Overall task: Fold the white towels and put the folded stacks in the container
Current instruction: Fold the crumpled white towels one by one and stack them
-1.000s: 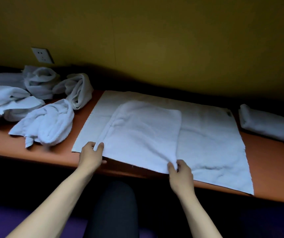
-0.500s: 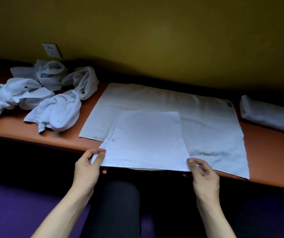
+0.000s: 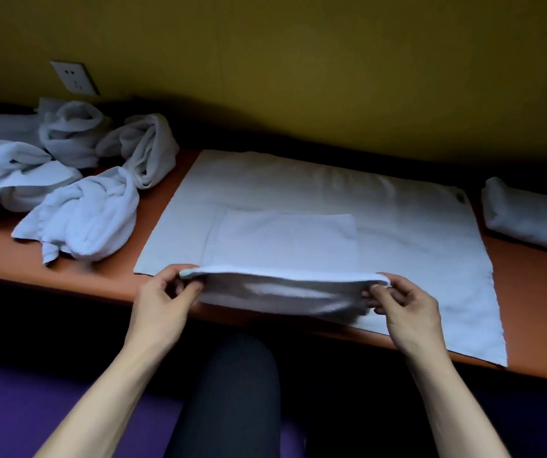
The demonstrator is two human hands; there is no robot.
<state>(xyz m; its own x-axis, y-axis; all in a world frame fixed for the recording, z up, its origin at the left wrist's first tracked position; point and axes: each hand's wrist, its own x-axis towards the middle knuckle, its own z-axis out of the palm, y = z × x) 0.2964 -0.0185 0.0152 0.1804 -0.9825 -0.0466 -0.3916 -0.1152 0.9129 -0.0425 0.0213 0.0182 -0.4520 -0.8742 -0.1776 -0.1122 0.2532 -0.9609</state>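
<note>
I see the left hand (image 3: 163, 302) and right hand (image 3: 407, 309) each pinching a near corner of the small white towel (image 3: 285, 239), lifted at the table's (image 3: 67, 276) near edge; soft, light, floppy, so I'd keep hold at corners.

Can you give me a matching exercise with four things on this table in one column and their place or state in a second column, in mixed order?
Things:
1. small towel
2. large towel
3. folded towel
4. crumpled towels

Places or states:
A. lies neatly folded at the far right of the table
B. spread flat under the small one
C. heaped unfolded at the left
D. near edge lifted by the left hand and right hand

Pairs: 1-D, 2-B, 3-A, 4-C
</note>
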